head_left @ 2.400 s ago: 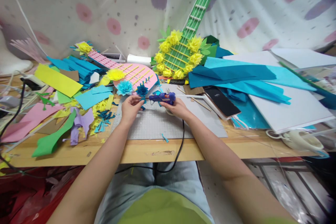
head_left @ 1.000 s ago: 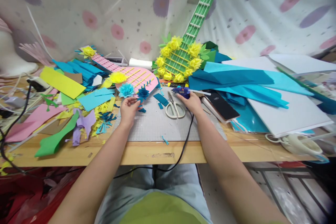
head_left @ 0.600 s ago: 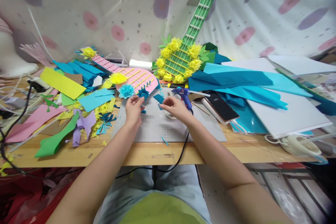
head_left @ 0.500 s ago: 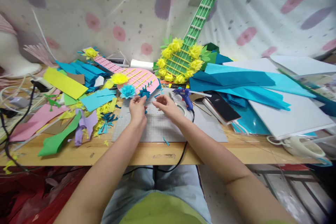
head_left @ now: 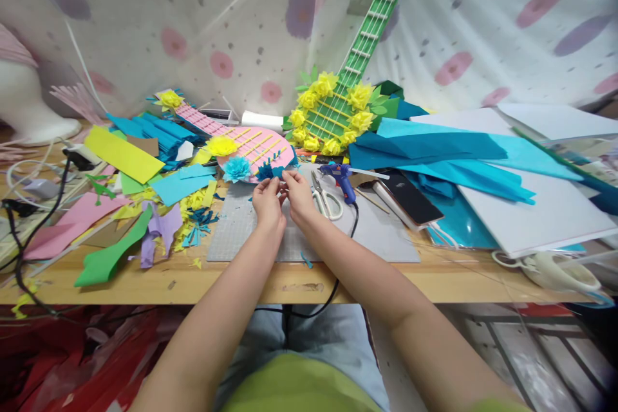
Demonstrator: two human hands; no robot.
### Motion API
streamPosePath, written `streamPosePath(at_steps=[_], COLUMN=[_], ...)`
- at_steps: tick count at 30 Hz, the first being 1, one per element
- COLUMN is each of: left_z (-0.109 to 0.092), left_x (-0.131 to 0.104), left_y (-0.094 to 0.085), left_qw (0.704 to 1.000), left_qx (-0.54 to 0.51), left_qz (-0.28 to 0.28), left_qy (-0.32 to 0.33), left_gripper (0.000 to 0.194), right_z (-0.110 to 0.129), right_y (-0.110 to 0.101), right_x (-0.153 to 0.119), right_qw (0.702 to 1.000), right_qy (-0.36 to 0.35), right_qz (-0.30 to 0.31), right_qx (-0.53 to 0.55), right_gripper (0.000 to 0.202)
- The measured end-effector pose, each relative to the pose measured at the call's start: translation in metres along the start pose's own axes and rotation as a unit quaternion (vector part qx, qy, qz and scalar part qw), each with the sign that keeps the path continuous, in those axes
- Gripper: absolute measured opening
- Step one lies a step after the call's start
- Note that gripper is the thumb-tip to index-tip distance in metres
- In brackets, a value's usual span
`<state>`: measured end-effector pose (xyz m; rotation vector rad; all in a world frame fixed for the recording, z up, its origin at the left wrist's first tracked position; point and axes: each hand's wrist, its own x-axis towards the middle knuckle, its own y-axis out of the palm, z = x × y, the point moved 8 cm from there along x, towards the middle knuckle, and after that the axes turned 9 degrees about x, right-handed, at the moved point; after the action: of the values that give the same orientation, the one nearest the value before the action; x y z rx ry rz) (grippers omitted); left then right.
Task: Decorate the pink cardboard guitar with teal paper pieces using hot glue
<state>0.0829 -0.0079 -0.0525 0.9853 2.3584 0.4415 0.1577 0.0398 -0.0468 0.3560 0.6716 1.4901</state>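
Note:
A piece of dark blue fringed paper (head_left: 269, 172), with the look of a part-rolled flower, is pinched between the fingertips of my left hand (head_left: 268, 199) and my right hand (head_left: 298, 194). Both hands meet over the grey cutting mat (head_left: 232, 225), fingers closed. Just behind them lies the pink paper guitar (head_left: 263, 135), carrying a light blue paper flower (head_left: 236, 168) and a yellow paper flower (head_left: 221, 145). White-handled scissors (head_left: 328, 199) rest right of my right hand. My fingers cover the lower part of the fringed paper.
A blue glue gun (head_left: 340, 180) with its black cord and a phone (head_left: 412, 196) lie to the right. Behind stands a green paper guitar (head_left: 333, 112) ringed with yellow flowers. Coloured paper scraps (head_left: 193, 212) crowd the left; blue sheets (head_left: 425, 145) and a cup (head_left: 555, 270) are at right.
My right hand has moved left and closed on the blue fringed paper beside my left hand, which has shifted slightly right and nearer. The scissors show more fully now.

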Motion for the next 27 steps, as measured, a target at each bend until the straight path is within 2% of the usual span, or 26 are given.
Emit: streamPosePath(at_steps=[2, 4, 6, 8, 10, 12, 13, 15, 16, 18, 20, 22, 27], left_z=[-0.002, -0.017, -0.045, -0.082, -0.112, -0.122, -0.120, -0.103, -0.090, -0.067, -0.053, -0.048, -0.053], left_x=[0.001, 0.008, 0.018, 0.027, 0.032, 0.032, 0.030, 0.024, 0.021, 0.019, 0.021, 0.025, 0.033], left_y=[-0.002, -0.006, -0.009, -0.010, -0.006, 0.006, 0.012, 0.022, 0.025, 0.028, 0.029, 0.031, 0.035], left_qw=[0.999, 0.992, 0.968, 0.918, 0.831, 0.722, 0.661, 0.552, 0.507, 0.446, 0.418, 0.411, 0.397], left_qx=[0.043, 0.102, 0.176, 0.260, 0.378, 0.500, 0.552, 0.628, 0.654, 0.690, 0.712, 0.718, 0.705], left_qz=[0.008, 0.016, 0.019, 0.020, 0.014, 0.041, 0.061, 0.118, 0.148, 0.183, 0.185, 0.177, 0.201], left_qy=[0.021, 0.079, 0.176, 0.301, 0.409, 0.476, 0.505, 0.537, 0.542, 0.540, 0.534, 0.533, 0.553], left_gripper=[0.022, 0.021, 0.018, 0.018, 0.019, 0.020, 0.024, 0.039, 0.050, 0.069, 0.078, 0.078, 0.080], right_z=[0.005, 0.014, 0.026, 0.039, 0.051, 0.060, 0.062, 0.064, 0.065, 0.065, 0.064, 0.060, 0.048], right_y=[-0.003, -0.006, -0.011, -0.013, -0.011, -0.008, -0.007, -0.006, -0.006, -0.008, -0.011, -0.013, -0.018], right_x=[0.005, 0.012, 0.021, 0.030, 0.037, 0.041, 0.042, 0.044, 0.045, 0.046, 0.046, 0.046, 0.044], right_qw=[1.000, 0.997, 0.988, 0.970, 0.937, 0.891, 0.868, 0.832, 0.822, 0.816, 0.820, 0.826, 0.854], right_qy=[-0.016, -0.044, -0.077, -0.115, -0.164, -0.206, -0.219, -0.232, -0.234, -0.235, -0.232, -0.223, -0.183], right_qz=[0.003, 0.012, 0.025, 0.050, 0.087, 0.127, 0.142, 0.161, 0.163, 0.157, 0.146, 0.136, 0.121], right_qx=[-0.022, -0.066, -0.128, -0.206, -0.297, -0.385, -0.423, -0.477, -0.492, -0.504, -0.503, -0.500, -0.472], right_gripper=[0.008, 0.006, 0.006, 0.007, 0.008, 0.009, 0.008, 0.008, 0.008, 0.008, 0.007, 0.007, 0.005])
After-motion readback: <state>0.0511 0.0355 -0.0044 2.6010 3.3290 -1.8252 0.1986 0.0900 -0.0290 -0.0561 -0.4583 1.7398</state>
